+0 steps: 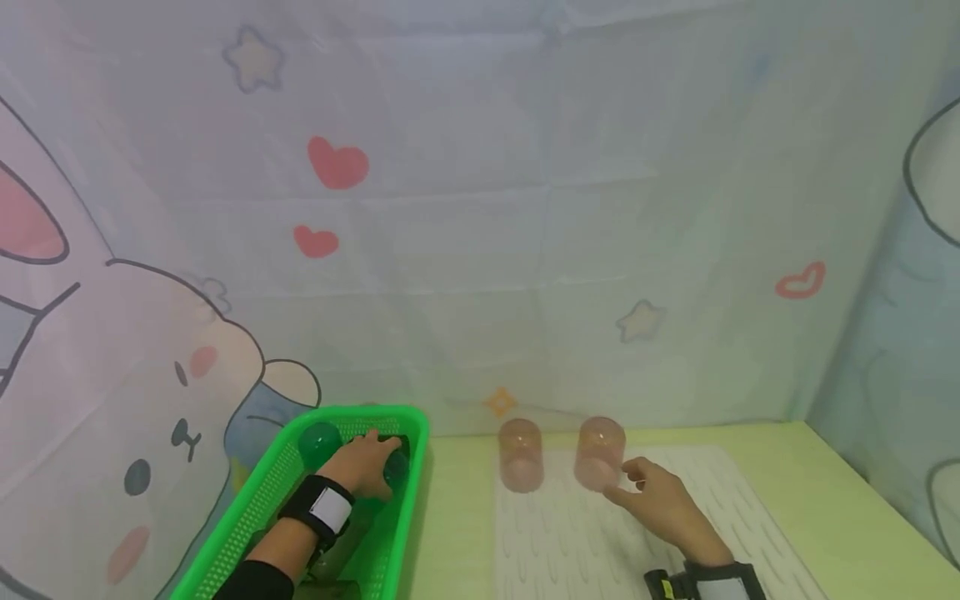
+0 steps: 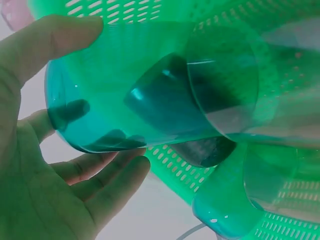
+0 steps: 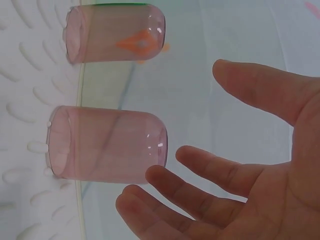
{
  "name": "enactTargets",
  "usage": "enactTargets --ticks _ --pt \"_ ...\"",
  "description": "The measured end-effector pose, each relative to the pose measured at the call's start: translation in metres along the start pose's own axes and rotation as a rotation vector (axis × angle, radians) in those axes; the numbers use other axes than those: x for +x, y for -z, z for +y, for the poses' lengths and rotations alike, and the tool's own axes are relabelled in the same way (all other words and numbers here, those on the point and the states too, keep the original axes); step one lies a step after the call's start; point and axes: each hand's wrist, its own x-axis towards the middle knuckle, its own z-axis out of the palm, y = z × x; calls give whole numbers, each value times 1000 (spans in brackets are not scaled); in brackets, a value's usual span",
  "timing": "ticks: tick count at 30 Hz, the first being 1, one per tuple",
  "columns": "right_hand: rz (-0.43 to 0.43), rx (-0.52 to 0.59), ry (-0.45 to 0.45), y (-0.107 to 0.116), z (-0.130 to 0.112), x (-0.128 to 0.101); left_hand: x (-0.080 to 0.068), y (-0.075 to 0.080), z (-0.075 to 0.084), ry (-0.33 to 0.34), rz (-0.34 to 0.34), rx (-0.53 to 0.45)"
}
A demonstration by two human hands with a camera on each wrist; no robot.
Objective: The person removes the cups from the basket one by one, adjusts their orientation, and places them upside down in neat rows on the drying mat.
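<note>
My left hand point(image 1: 367, 465) reaches into the green basket point(image 1: 414, 508) and grips a clear teal cup point(image 2: 115, 90), thumb along one side and fingers on the other. More see-through cups lie in the basket, among them a teal one point(image 1: 319, 442) in its far corner. Two clear pink cups stand upside down on a white ridged mat point(image 1: 555, 542): a left one point(image 1: 521, 457) and a right one point(image 1: 600, 450). Beside the right pink cup is my right hand point(image 1: 660, 504), fingers spread and holding nothing; its fingertips come close to the cup's side.
A pale yellow-green table point(image 1: 450, 500) lies under the basket and mat. Behind it hangs a printed cloth point(image 1: 465, 250) with hearts, stars and a rabbit. Both pink cups stand near the mat's back edge, close to the cloth.
</note>
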Motion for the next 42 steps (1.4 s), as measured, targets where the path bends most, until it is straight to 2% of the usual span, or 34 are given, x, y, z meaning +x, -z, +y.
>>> enactTargets --ticks 6,11,13,15,18,22,31,37,42 --pt "5 -10 14 -4 2 0 -9 3 -2 13 19 -60" --pt "9 -30 11 -2 4 2 -14 5 -4 -12 48 -96" --pt "3 -28 4 -1 4 2 -17 6 -5 -40 88 -101" --pt "-2 -24 -4 -1 3 3 -22 9 -5 -40 109 -125" --pt "-2 -26 -10 -2 3 4 -28 13 -5 -22 157 -144" --pt "7 -34 -1 -2 3 5 -35 18 -2 43 205 -169" --pt "8 -33 -5 0 3 3 -48 28 13 80 332 -230" --pt "10 -36 6 -2 6 1 -56 36 31 101 351 -310" --pt "20 -34 25 -1 5 1 -56 43 53 75 373 -376"
